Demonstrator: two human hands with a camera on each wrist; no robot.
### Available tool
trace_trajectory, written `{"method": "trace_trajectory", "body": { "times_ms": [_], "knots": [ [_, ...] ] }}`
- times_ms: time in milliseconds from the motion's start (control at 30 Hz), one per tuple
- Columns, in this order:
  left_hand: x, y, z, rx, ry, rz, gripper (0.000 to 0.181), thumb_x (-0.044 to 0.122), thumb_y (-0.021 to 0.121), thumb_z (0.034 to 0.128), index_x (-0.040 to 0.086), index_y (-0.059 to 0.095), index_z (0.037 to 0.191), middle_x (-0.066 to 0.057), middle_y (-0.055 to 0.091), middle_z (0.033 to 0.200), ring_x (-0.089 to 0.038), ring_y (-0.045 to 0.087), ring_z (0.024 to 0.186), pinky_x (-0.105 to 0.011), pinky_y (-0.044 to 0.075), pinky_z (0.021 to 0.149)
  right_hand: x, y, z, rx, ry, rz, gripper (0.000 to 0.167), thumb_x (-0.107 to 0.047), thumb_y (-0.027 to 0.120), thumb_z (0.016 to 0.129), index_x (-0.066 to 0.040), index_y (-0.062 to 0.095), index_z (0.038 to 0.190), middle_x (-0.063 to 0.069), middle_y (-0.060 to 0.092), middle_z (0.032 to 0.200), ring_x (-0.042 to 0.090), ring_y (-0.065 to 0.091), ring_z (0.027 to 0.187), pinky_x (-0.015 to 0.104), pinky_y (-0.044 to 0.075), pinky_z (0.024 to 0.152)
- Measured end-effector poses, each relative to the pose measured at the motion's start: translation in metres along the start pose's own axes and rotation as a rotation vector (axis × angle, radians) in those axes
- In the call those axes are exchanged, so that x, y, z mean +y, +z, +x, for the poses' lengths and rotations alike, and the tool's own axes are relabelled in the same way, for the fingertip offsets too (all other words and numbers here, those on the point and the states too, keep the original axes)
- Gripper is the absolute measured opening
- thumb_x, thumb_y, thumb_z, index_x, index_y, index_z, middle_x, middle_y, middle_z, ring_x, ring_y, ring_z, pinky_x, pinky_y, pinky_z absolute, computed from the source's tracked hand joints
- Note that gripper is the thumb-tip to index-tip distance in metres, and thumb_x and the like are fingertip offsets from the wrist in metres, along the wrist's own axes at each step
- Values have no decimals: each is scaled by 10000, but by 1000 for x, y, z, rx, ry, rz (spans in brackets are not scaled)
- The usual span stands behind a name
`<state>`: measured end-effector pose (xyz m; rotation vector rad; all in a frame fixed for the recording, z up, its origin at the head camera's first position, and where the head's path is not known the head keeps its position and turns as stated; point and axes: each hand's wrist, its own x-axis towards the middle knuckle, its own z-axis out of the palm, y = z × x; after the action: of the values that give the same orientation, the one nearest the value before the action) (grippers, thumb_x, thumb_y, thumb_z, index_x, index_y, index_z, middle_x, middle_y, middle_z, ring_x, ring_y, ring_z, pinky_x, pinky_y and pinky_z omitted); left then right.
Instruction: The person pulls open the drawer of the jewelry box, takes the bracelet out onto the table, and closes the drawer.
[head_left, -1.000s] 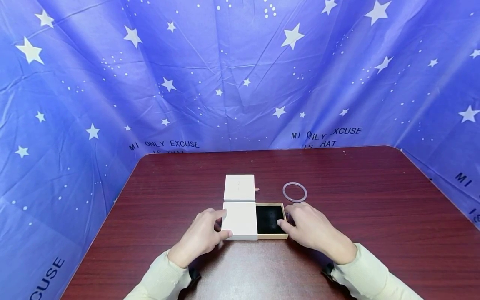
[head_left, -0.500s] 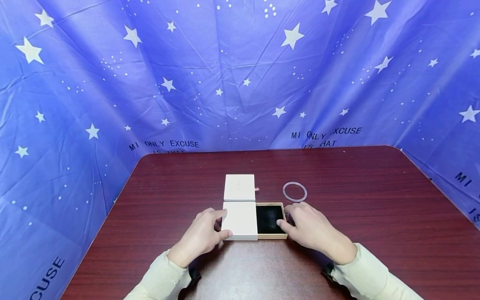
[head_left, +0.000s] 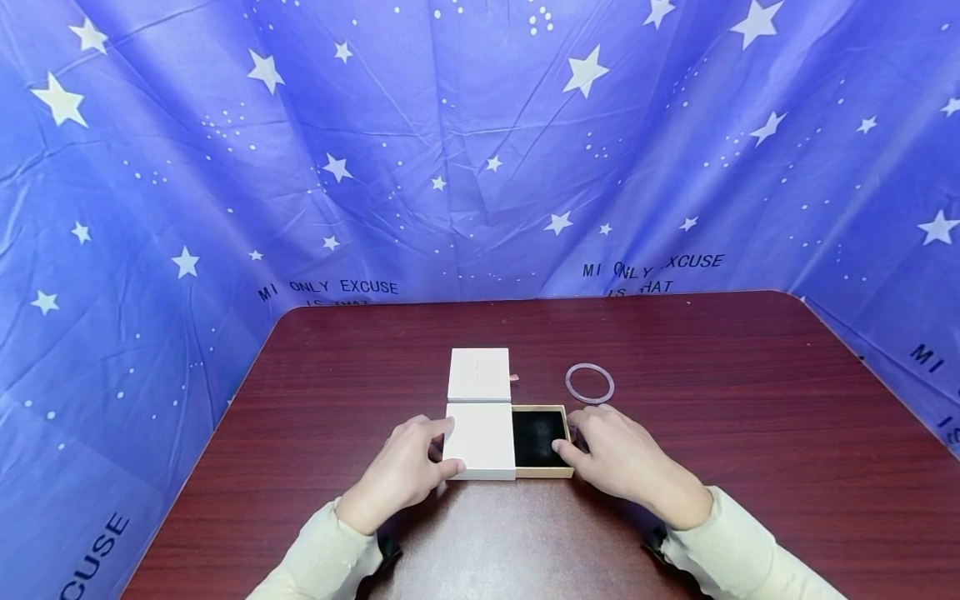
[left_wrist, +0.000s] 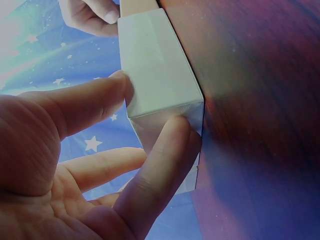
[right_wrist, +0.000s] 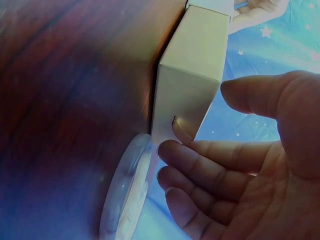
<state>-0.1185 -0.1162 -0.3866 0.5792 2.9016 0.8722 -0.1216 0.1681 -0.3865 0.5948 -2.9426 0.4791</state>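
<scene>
A white box sleeve lies on the table, with its black-lined drawer sticking out to the right. My left hand holds the sleeve's left end; in the left wrist view the thumb is at its upper edge and a finger presses the end face. At the drawer's right end, my right hand has its thumb over the rim and its fingers by the outer face. A small ribbon tab shows there in the right wrist view, against a fingertip. Inside the drawer I see only black lining.
Behind the sleeve, touching or nearly touching it, lies a second white box with a pink tab on its right. A pale purple bangle lies just beyond my right hand. The dark red wooden table ends at a starry blue curtain.
The drawer has slid very slightly left into the sleeve, and my right hand has shifted with it. My left hand, the second box and the bangle stay in place.
</scene>
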Motion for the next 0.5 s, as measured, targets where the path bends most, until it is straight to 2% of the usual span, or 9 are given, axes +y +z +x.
{"method": "trace_trajectory", "body": {
  "times_ms": [500],
  "knots": [
    [0,1,0,5,4,8,484,240,786,784,37,629,1195,-25,574,862,-133,569,739,-315,474,724,0,2,0,-11,-3,-11,274,-341,659,852,-215,496,671,-99,463,630,119,468,673,310,384,576]
  ]
}}
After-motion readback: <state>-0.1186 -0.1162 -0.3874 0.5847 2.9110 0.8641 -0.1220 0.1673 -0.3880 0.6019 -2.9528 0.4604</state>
